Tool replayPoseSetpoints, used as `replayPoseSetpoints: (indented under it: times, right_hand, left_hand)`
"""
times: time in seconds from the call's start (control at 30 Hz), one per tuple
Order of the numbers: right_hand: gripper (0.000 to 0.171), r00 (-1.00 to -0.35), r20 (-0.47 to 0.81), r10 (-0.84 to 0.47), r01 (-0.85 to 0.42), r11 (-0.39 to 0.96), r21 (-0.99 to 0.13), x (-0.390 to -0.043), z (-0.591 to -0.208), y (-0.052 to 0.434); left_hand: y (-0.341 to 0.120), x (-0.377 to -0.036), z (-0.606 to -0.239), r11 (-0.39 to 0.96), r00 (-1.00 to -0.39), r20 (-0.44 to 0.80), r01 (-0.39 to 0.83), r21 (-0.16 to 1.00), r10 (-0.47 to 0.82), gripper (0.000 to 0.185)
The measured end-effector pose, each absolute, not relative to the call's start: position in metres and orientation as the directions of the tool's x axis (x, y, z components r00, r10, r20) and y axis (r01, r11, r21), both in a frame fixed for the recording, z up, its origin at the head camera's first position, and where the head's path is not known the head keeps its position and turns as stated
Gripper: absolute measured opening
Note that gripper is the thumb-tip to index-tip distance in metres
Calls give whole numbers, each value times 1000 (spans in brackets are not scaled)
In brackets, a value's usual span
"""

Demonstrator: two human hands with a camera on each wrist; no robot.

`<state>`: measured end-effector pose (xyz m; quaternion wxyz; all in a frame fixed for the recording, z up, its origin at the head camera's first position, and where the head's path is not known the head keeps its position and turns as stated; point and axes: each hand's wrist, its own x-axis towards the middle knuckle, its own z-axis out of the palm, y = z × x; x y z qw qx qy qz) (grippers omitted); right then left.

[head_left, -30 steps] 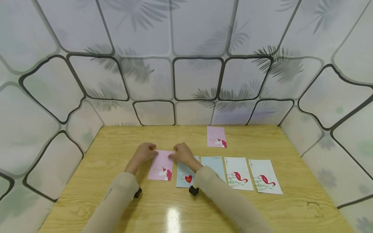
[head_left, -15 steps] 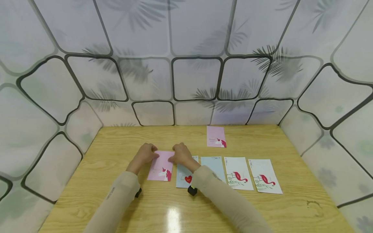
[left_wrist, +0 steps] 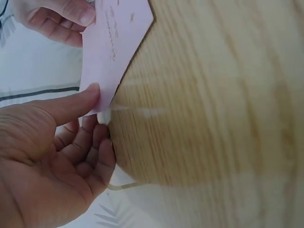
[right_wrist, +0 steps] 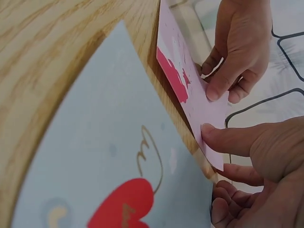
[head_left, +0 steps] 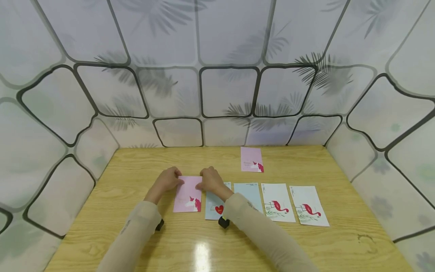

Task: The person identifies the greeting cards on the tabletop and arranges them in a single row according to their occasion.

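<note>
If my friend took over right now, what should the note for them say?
Left hand: pinches the far left corner of the pink unicorn card.
Right hand: pinches its far right corner.
The card is at the left end of a row on the wooden table, beside the blue heart card, with its far end lifted a little.
Done: a blue card and two flamingo cards lie flat in the row.
Left: let go of this card; a second pink unicorn card lies alone farther back.
</note>
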<state>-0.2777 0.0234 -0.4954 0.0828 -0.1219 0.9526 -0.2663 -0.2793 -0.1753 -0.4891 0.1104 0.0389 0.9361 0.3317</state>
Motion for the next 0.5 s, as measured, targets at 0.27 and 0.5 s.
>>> replayPoseSetpoints:
  times: [0.27,0.5]
  right_hand:
    - [34,-954,-77,-291,-196,795,-575,-276,-486,27]
    - [14,-949,13,-314,-197,560,-805,-273,-468,38]
  left_hand:
    - [-184,-271,-477,706,-985,-105,21,708,134,22]
    - [-193,-261,-451,609,-991,-66,20,793,118,23]
